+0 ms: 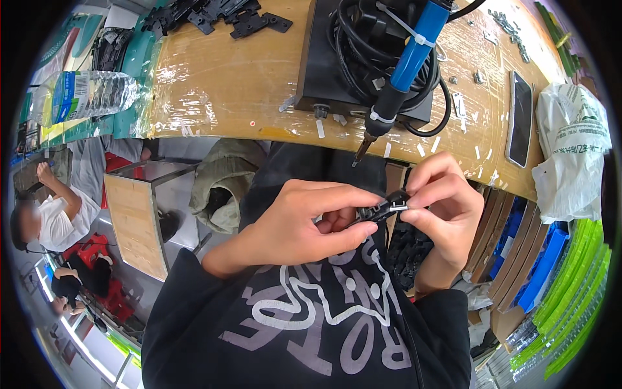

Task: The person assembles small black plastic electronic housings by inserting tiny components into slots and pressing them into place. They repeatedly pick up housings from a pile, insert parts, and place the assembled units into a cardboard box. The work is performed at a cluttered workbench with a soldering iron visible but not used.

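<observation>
In front of my chest, my left hand (303,217) is closed round a small black plastic part (374,212), thumb and fingers on its two sides. My right hand (447,207) pinches the right end of the same part with thumb and fingertips. A narrow white strip (398,208) shows at that end; whether it is separate or belongs to the part, I cannot tell. Beyond my hands, a blue-and-black pen-shaped electric tool (414,48) points its metal tip down past the bench edge, apart from both hands.
On the bench (220,84) stands a black box (311,71) with coiled cable. Black plastic parts (249,23) lie at the back; a phone (519,120) and white plastic bag (570,149) are right. A clear bottle (84,97) lies left. Blue bins (544,266) sit lower right. Other people sit left.
</observation>
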Demonstrator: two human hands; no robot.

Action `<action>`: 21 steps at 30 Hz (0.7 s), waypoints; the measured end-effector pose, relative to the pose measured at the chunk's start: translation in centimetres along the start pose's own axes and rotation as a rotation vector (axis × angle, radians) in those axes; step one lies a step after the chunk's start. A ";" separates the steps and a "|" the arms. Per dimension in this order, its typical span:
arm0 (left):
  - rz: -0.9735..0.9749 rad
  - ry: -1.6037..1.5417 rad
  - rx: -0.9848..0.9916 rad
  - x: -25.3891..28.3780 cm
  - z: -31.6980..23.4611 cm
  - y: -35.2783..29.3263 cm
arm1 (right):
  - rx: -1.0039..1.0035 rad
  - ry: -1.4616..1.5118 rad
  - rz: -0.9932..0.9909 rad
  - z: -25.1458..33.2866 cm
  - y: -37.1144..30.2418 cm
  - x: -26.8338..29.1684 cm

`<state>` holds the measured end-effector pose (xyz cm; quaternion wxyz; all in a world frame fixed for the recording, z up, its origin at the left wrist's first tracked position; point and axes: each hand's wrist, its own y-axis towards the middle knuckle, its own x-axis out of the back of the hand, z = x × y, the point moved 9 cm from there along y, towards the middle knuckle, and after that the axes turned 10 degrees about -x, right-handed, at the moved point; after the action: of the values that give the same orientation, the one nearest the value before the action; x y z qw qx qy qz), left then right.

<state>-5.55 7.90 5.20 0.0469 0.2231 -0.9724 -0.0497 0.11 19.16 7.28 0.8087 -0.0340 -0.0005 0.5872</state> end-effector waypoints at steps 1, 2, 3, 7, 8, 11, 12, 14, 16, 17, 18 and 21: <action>0.011 0.014 0.008 -0.1 0.0 0.0 | -0.032 0.007 -0.009 -0.3 -0.1 0.0; 0.009 0.025 0.003 -0.1 0.0 0.0 | -0.060 0.042 0.003 -0.7 -0.1 -0.1; 0.006 0.037 -0.003 -0.1 -0.1 0.0 | -0.086 0.076 0.014 -1.1 -0.1 -0.1; 0.012 0.103 -0.023 -0.1 -0.3 0.0 | -0.129 0.110 -0.015 -2.0 -0.5 -0.1; 0.013 0.114 -0.033 -0.2 -0.3 0.1 | -0.125 0.119 -0.025 -2.1 -0.6 -0.1; 0.020 0.151 -0.052 -0.2 -0.4 0.0 | -0.110 0.135 -0.062 -2.5 -0.8 0.0; 0.025 0.165 -0.049 -0.2 -0.4 0.1 | -0.104 0.134 -0.078 -2.7 -0.9 0.0; 0.029 0.182 -0.048 -0.2 -0.3 0.0 | -0.094 0.110 -0.106 -2.7 -1.0 0.0; 0.028 0.190 -0.050 -0.3 0.0 -0.2 | -0.085 0.063 -0.130 -2.7 -1.4 0.0; 0.038 0.191 -0.043 -0.4 0.1 -0.2 | -0.079 0.050 -0.137 -2.7 -1.5 0.0; 0.048 0.191 -0.036 -0.4 0.0 -0.2 | -0.073 0.036 -0.144 -2.7 -1.5 0.1; 0.065 0.194 -0.052 -0.6 -0.1 -0.2 | -0.095 0.057 -0.153 -3.0 -1.7 0.1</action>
<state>-4.96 7.96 5.20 0.1482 0.1941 -0.9683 -0.0513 1.89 18.57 4.41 0.8485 -0.0888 -0.0077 0.5216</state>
